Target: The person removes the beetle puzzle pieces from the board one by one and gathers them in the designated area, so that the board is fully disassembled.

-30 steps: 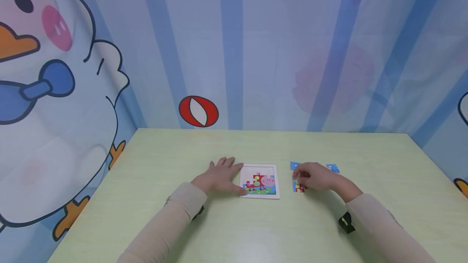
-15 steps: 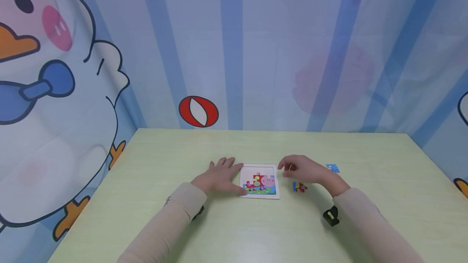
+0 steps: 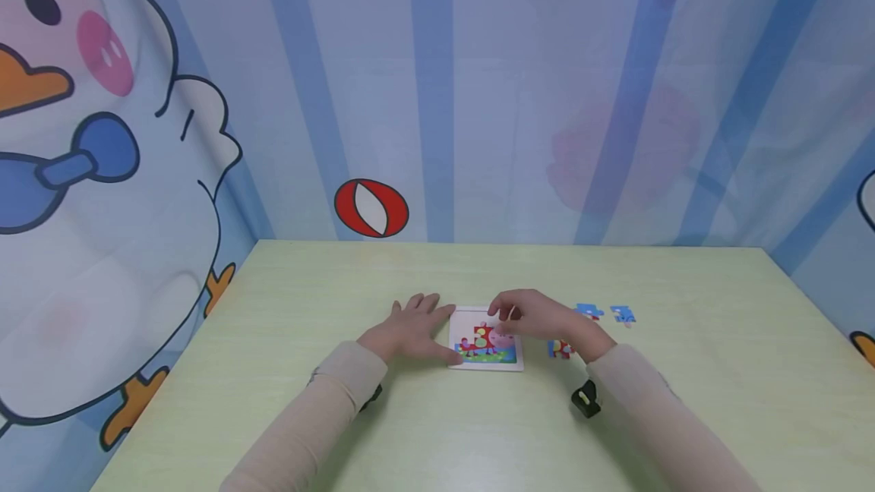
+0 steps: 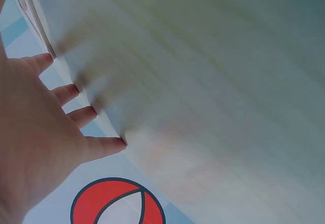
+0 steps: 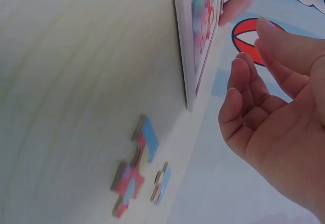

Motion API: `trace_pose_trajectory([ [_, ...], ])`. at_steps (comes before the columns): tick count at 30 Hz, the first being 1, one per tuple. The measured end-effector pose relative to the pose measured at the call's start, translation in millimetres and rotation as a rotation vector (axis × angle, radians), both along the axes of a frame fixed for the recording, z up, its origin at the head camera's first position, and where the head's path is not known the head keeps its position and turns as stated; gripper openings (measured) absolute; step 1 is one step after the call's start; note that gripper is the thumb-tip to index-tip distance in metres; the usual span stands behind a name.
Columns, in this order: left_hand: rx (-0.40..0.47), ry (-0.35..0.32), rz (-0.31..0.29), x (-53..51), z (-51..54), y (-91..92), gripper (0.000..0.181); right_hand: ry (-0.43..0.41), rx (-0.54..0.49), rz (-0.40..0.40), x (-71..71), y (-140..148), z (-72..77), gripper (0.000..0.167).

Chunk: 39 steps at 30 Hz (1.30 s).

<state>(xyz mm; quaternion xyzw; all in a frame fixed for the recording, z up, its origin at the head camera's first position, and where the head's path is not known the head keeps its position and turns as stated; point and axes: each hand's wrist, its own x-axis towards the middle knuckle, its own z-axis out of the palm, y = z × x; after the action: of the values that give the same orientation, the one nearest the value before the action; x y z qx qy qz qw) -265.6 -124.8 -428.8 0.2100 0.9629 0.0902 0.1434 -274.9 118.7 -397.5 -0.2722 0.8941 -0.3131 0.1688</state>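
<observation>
A small white puzzle tray (image 3: 487, 369) lies flat on the table, with joined pig-picture pieces (image 3: 484, 353) in its lower part. My left hand (image 3: 412, 331) is spread at the tray's left side, thumb and a finger touching its edge. Over the tray's upper right hovers my right hand (image 3: 536, 315), thumb and index finger brought together. They appear to pinch a puzzle piece, which the fingers conceal in both the head and right wrist views. To the right of the tray lie a red-and-blue piece (image 3: 560, 349) and two blue pieces, one nearer (image 3: 589, 311) and one farther right (image 3: 623, 315).
The pale wooden table (image 3: 273, 401) runs back to a striped blue cloth backdrop (image 3: 492, 97) with a printed duck and a red ball. Both sleeves cross the front of the table, a black wrist strap (image 3: 585, 398) showing below the right one.
My right hand has travelled left from the loose pieces to above the tray. The blue piece that lay nearest the tray no longer shows on the table. My left hand stays put.
</observation>
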Motion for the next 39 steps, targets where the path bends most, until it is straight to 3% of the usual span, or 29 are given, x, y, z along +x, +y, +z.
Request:
trace_pose_trajectory([
  [20, -0.008, -0.001, -0.015, 0.1, 1.5, -0.7, 0.092, -0.054, 0.040, -0.021, -2.4, -25.6, -11.2, 0.021],
  [39, -0.003, 0.003, -0.013, 0.6, 1.1, 0.0, 0.092, -0.034, 0.078, -0.062, -1.7, -32.6, -17.8, 0.020],
])
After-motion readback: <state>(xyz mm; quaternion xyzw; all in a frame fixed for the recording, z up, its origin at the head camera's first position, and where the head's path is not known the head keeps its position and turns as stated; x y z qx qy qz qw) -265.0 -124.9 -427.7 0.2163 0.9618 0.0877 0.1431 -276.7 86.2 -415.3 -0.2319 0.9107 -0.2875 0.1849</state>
